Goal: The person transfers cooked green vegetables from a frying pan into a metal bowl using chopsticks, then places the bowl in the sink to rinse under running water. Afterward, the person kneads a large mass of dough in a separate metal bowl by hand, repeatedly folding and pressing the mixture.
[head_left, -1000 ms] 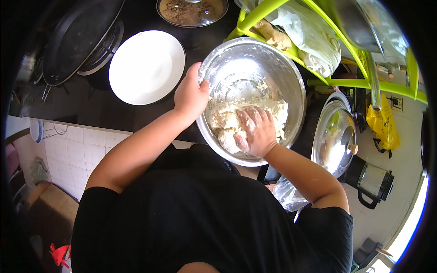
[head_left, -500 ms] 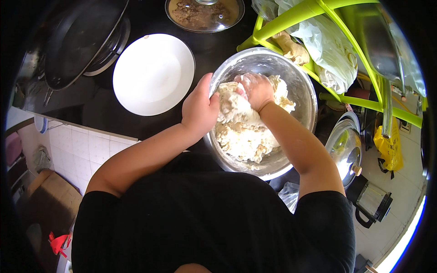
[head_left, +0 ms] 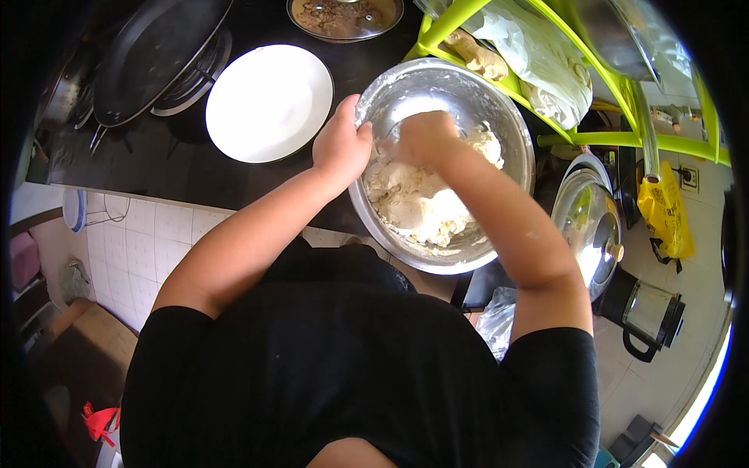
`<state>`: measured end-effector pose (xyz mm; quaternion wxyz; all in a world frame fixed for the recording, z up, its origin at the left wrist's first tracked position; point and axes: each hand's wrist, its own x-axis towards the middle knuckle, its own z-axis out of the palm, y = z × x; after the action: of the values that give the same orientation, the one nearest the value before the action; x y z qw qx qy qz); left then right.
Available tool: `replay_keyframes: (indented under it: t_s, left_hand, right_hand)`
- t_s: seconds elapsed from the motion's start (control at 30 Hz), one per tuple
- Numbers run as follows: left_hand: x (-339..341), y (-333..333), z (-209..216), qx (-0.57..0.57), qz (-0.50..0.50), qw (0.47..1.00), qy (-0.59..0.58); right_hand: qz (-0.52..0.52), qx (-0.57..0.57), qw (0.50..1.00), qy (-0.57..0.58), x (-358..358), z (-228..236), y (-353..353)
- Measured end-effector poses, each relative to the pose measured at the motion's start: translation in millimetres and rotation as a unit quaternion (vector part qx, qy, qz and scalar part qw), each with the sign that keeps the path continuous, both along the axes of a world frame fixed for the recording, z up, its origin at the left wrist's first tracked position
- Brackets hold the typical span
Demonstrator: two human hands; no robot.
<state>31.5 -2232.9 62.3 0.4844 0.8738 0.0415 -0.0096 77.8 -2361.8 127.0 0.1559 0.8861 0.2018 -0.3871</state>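
A large steel mixing bowl point(head_left: 511, 168) holds a lumpy mass of pale dough point(head_left: 425, 204). My left hand point(head_left: 343, 147) grips the bowl's left rim, thumb on the inner side and fingers around the outside. Inside the bowl, my right hand point(head_left: 427, 139) is over the upper left part of the dough, its wrist bent. Motion smears its fingers, and I cannot make out whether dough is in them. Loose, crumbly pieces show along the dough's lower edge, and floury smears mark the bowl's inner wall.
A white plate point(head_left: 269, 105) lies left of the bowl, near a black wok point(head_left: 152, 66). Behind stands a glass-lidded pan point(head_left: 347, 17). A green rack point(head_left: 562, 125) with ginger root point(head_left: 477, 56) adjoins the bowl's right. A glass lid point(head_left: 585, 226) and blender jug point(head_left: 651, 316) are farther right.
My right hand has pulled back from among the dough and blurs above it, more curled. The left hand keeps its grip on the rim. The whole view has shifted slightly.
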Motion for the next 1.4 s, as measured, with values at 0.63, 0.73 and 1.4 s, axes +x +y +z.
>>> replay_keyframes:
  t_s: [0.63, 0.73, 1.4]
  left_hand:
    - [-2.5, -2.9, -15.7, -0.114, -0.015, 0.993, -0.025]
    - [-4.1, -2.2, -11.0, -0.122, -0.015, 0.992, -0.008]
    - [3.6, -2.5, -12.6, -0.074, -0.01, 0.997, -0.009]
  right_hand:
    - [0.074, 0.319, 0.905, -0.271, -87.1, -62.5, -63.9]
    - [0.075, 0.322, 0.902, -0.278, -63.4, -75.3, -56.1]
    - [-0.004, 0.28, 0.933, -0.229, -69.4, -4.1, -88.0]
